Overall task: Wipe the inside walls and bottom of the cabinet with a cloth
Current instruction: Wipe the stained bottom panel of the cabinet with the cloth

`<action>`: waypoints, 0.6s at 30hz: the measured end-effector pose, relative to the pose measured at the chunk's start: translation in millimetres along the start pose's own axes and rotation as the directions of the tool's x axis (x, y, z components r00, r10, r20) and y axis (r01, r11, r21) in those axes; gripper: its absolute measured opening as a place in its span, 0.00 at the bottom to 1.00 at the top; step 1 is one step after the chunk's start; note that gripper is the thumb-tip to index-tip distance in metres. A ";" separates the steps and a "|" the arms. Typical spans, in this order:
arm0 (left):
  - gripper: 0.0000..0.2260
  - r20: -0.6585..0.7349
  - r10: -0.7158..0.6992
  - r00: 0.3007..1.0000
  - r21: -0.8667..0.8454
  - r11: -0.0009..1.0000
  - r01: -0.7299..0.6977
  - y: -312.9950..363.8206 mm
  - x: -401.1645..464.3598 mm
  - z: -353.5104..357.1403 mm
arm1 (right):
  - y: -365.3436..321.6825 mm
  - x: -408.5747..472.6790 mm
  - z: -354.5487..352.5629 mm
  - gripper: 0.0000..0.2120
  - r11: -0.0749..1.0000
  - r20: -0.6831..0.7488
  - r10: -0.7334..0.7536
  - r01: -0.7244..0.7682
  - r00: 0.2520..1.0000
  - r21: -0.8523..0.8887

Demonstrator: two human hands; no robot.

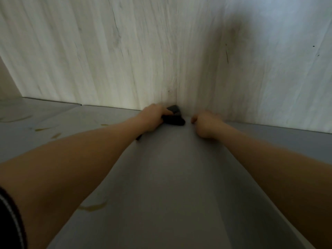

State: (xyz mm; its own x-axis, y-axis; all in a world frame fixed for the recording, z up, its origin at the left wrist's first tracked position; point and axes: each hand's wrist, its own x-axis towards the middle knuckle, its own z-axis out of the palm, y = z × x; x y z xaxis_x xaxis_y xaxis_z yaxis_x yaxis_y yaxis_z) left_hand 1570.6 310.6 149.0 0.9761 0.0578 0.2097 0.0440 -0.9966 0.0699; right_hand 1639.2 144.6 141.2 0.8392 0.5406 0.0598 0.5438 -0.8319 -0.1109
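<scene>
While both bare arms reached deep into the cabinet, the scene stood as follows.
Left hand: the left hand [154,116] lay at the back of the cabinet bottom [161,177], its fingers curled round the cloth.
Cloth: the dark cloth [174,118] was bunched under and beside the left hand, pressed into the corner where the bottom met the back wall [125,51]; a small dark end of it showed below the wrist.
Right hand: the right hand [204,124] rested on the bottom just beside the cloth, apart from it, its fingers curled into a loose fist with nothing held.
Back wall: pale wood grain, with a dark smudge toward the upper right.
Bottom: grey, with yellowish stains [93,206] left of the left forearm and more nearer the left back.
Sleeve: a dark sleeve edge [10,221] showed at the lower left.
</scene>
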 end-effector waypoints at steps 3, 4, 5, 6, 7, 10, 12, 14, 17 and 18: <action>0.17 0.072 -0.292 0.954 0.186 0.944 0.275 -30.0 -9.4 -8.7 | 1.9 -9.4 2.2 0.18 0.999 0.001 -0.030 0.030 1.000 -0.017; 0.17 0.095 -0.363 0.927 0.224 0.915 0.336 -32.0 -11.3 -10.9 | 2.1 -12.4 1.9 0.18 0.999 0.011 -0.035 0.035 0.999 -0.013; 0.17 0.106 -0.398 0.911 0.243 0.899 0.365 -30.0 -11.3 -11.5 | 2.0 -15.3 0.3 0.18 0.999 0.018 -0.036 0.036 0.999 -0.006; 0.16 0.106 -0.406 0.908 0.255 0.894 0.369 -24.8 -11.5 -11.1 | 0.8 -17.9 -1.9 0.18 0.999 0.026 -0.035 0.035 0.999 0.006; 0.16 0.097 -0.396 0.913 0.265 0.895 0.359 -19.5 -12.4 -11.1 | -1.4 -20.6 -4.5 0.18 0.999 0.030 -0.039 0.038 0.999 0.025; 0.15 0.042 -0.244 0.969 0.239 0.944 0.228 -2.4 -19.8 -9.6 | -11.5 -27.1 -11.8 0.17 0.995 0.034 -0.070 0.068 0.997 0.079; 0.17 0.040 -0.075 0.996 0.136 0.988 0.069 12.9 -30.5 -8.8 | -19.0 -29.5 -13.8 0.17 0.991 0.035 -0.076 0.071 0.997 0.110; 0.19 0.053 0.057 0.997 0.057 0.997 -0.060 18.8 -41.4 -8.7 | -26.4 -32.0 -11.9 0.17 0.990 0.025 -0.069 0.066 0.997 0.123; 0.19 0.071 -0.037 0.997 0.057 0.998 0.033 -7.5 -52.7 -18.9 | -31.8 -42.1 -6.0 0.15 0.992 0.015 -0.048 0.046 0.999 0.116; 0.18 0.096 -0.143 0.985 0.097 0.986 0.134 -19.6 -57.2 -23.3 | -32.0 -47.4 -5.2 0.15 0.994 0.007 -0.045 0.044 0.999 0.103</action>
State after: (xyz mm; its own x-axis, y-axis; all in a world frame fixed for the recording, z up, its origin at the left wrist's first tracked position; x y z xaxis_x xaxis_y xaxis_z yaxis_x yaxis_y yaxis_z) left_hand 1508.9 328.2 158.4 0.9757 0.1937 0.1027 0.1945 -0.9809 0.0027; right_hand 1582.2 144.9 147.1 0.8139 0.5781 0.0576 0.5760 -0.7900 -0.2100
